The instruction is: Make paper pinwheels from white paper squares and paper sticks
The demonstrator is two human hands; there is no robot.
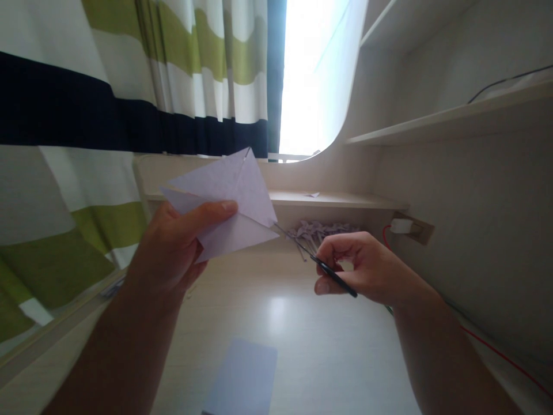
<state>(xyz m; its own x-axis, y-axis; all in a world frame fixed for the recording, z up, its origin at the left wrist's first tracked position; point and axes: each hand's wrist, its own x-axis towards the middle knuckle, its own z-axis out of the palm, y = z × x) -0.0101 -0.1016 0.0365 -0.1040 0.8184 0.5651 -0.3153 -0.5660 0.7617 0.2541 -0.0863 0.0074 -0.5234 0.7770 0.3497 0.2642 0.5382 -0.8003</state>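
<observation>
The left hand (pixel 173 245) is closed on a folded paper (pixel 231 202), thumb pressing on top. The right hand (pixel 363 268) grips thin scissors (pixel 317 259) with curled fingers; the tip touches the paper's corner, above the worktop (pixel 311 346).

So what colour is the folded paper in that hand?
Pale lilac-white. The left hand holds the folded paper; the head view shows it.

A striped curtain (pixel 129 86) hangs beside wall shelves (pixel 453 118) above a desk (pixel 328 346).
</observation>
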